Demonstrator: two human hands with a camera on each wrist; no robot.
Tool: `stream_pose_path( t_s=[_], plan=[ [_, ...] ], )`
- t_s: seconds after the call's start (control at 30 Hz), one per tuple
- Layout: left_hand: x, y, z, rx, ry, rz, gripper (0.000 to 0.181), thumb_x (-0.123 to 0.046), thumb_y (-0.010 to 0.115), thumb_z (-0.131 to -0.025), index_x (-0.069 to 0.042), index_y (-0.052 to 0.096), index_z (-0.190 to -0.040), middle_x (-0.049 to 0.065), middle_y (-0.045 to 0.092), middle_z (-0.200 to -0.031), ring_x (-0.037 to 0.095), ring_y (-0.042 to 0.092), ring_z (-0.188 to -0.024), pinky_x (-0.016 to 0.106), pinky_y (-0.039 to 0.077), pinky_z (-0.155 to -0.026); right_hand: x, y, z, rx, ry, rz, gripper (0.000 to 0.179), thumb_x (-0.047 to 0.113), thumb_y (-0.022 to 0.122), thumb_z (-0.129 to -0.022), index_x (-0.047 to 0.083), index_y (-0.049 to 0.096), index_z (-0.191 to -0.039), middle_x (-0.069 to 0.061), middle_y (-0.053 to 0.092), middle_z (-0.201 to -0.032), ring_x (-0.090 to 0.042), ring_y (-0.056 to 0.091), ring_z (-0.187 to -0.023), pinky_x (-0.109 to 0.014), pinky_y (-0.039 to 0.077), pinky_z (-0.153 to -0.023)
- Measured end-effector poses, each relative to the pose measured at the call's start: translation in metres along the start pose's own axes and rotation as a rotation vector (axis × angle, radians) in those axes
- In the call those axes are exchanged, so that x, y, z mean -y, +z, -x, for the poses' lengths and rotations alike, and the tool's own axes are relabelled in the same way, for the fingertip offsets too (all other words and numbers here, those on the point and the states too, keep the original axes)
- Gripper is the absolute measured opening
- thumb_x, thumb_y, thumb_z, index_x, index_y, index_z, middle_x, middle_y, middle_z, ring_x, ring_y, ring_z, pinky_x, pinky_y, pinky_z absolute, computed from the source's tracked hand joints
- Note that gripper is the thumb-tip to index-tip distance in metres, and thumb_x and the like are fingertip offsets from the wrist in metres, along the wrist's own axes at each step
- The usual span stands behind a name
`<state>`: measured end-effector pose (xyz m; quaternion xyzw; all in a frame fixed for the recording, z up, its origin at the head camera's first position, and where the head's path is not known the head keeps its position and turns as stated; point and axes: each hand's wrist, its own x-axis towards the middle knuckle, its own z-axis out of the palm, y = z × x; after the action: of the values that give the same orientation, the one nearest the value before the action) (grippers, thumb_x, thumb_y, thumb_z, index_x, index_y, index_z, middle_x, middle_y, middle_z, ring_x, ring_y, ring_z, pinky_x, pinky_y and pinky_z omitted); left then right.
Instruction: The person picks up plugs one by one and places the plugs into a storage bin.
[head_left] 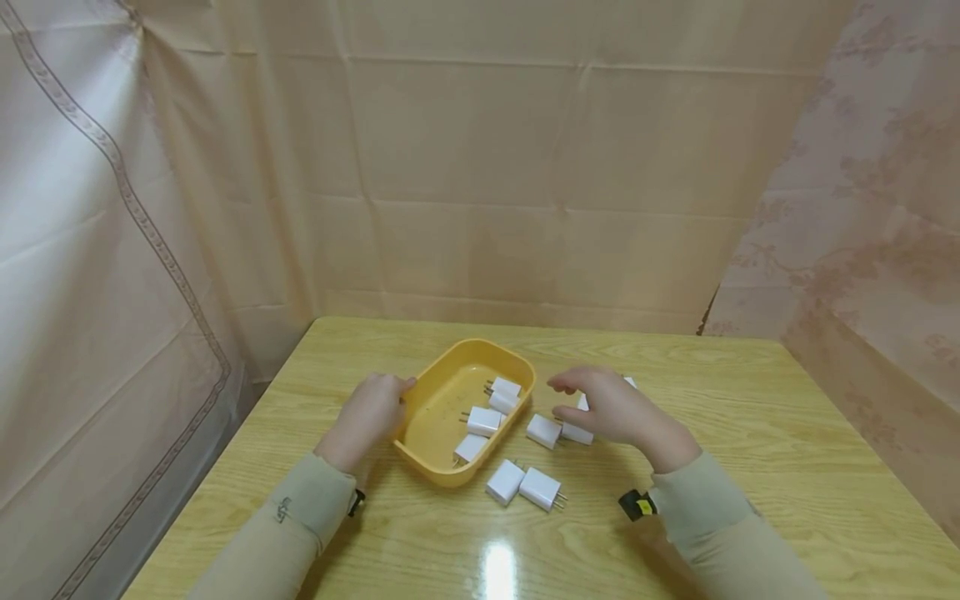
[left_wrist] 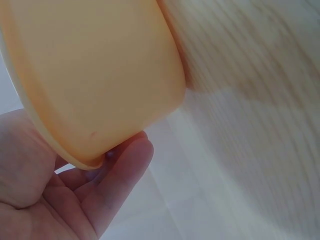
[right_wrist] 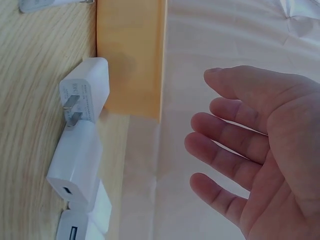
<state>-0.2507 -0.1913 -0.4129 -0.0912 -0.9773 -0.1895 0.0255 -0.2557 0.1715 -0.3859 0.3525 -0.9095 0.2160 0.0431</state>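
My left hand (head_left: 372,417) grips the rim of a yellow plastic bin (head_left: 442,375) at its left side, with the thumb over the edge. In the left wrist view, curled fingers (left_wrist: 117,185) reach beneath the rim from outside. Several white charger plugs lie inside the bin, one of them a charger (head_left: 483,421) with its prongs pointing left. To the right, my right hand (head_left: 611,404) hovers over the table with fingers loosely bent and nothing between them. Below it are a white charger (head_left: 543,431) and another charger (right_wrist: 75,160) with its port showing, partly under the hand in the head view.
Two more chargers, a left one (head_left: 506,482) and a right one (head_left: 540,489), lie side by side in front of the bin. All rests on a wood-grain table (head_left: 360,542). A beige curtain (head_left: 480,167) hangs behind its far edge, with patterned cloth at both sides.
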Motion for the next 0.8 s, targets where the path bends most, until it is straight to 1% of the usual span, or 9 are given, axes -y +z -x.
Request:
stream_pose_path(
  t_s=[0.1, 0.23, 0.37, 0.5, 0.67, 0.77, 0.8],
  plan=[
    [0.000, 0.000, 0.000, 0.002, -0.002, 0.002, 0.040, 0.004, 0.058, -0.096, -0.002, 0.064, -0.135, 0.020, 0.065, -0.130, 0.015, 0.042, -0.052, 0.026, 0.041, -0.047, -0.003, 0.002, 0.003, -0.002, 0.003, -0.019, 0.038, 0.020, 0.076, -0.093, 0.004, 0.069, -0.127, -0.005, 0.071, -0.119, -0.023, 0.064, -0.105, -0.047, 0.053, -0.090],
    [0.000, 0.000, 0.000, 0.000, -0.006, 0.005, 0.040, 0.004, 0.058, -0.096, -0.003, 0.065, -0.134, 0.019, 0.065, -0.131, 0.017, 0.046, -0.055, 0.027, 0.042, -0.048, -0.006, 0.005, 0.007, -0.006, 0.010, -0.037, 0.037, 0.020, 0.076, -0.093, 0.004, 0.069, -0.126, -0.005, 0.071, -0.118, -0.023, 0.065, -0.104, -0.047, 0.054, -0.090],
    [0.000, 0.000, -0.001, -0.003, -0.011, 0.005, 0.040, 0.004, 0.058, -0.096, -0.003, 0.065, -0.134, 0.019, 0.065, -0.131, 0.018, 0.050, -0.058, 0.028, 0.043, -0.050, -0.006, 0.006, 0.012, 0.005, 0.036, -0.047, 0.037, 0.020, 0.076, -0.093, 0.005, 0.069, -0.126, -0.005, 0.071, -0.118, -0.023, 0.064, -0.105, -0.047, 0.054, -0.090],
    [0.000, 0.001, 0.000, -0.001, -0.017, 0.020, 0.041, 0.004, 0.058, -0.095, -0.004, 0.064, -0.135, 0.018, 0.064, -0.132, 0.017, 0.047, -0.055, 0.027, 0.043, -0.049, -0.003, 0.006, 0.015, 0.020, 0.049, -0.047, 0.038, 0.020, 0.075, -0.094, 0.003, 0.068, -0.127, -0.008, 0.071, -0.119, -0.024, 0.064, -0.105, -0.048, 0.053, -0.091],
    [0.001, 0.002, 0.000, -0.021, 0.009, 0.006, 0.040, 0.005, 0.059, -0.094, -0.002, 0.065, -0.134, 0.019, 0.065, -0.130, 0.015, 0.040, -0.051, 0.025, 0.041, -0.047, -0.002, 0.010, 0.018, 0.028, 0.032, -0.027, 0.038, 0.019, 0.075, -0.094, 0.001, 0.068, -0.127, -0.010, 0.071, -0.118, -0.024, 0.066, -0.105, -0.048, 0.054, -0.091],
    [0.002, 0.002, 0.000, -0.029, 0.020, 0.001, 0.040, 0.006, 0.060, -0.094, -0.001, 0.065, -0.133, 0.019, 0.066, -0.129, 0.015, 0.040, -0.051, 0.026, 0.040, -0.047, 0.000, 0.013, 0.021, 0.035, 0.035, -0.014, 0.038, 0.019, 0.075, -0.094, 0.002, 0.069, -0.126, -0.009, 0.071, -0.118, -0.023, 0.066, -0.105, -0.048, 0.054, -0.091],
    [0.002, 0.002, 0.000, -0.030, 0.024, -0.003, 0.040, 0.006, 0.059, -0.094, -0.001, 0.065, -0.133, 0.019, 0.065, -0.130, 0.016, 0.042, -0.053, 0.026, 0.040, -0.047, 0.001, 0.014, 0.023, 0.036, 0.042, -0.015, 0.037, 0.020, 0.075, -0.094, 0.003, 0.069, -0.126, -0.008, 0.072, -0.118, -0.022, 0.066, -0.105, -0.048, 0.054, -0.091]
  ],
)
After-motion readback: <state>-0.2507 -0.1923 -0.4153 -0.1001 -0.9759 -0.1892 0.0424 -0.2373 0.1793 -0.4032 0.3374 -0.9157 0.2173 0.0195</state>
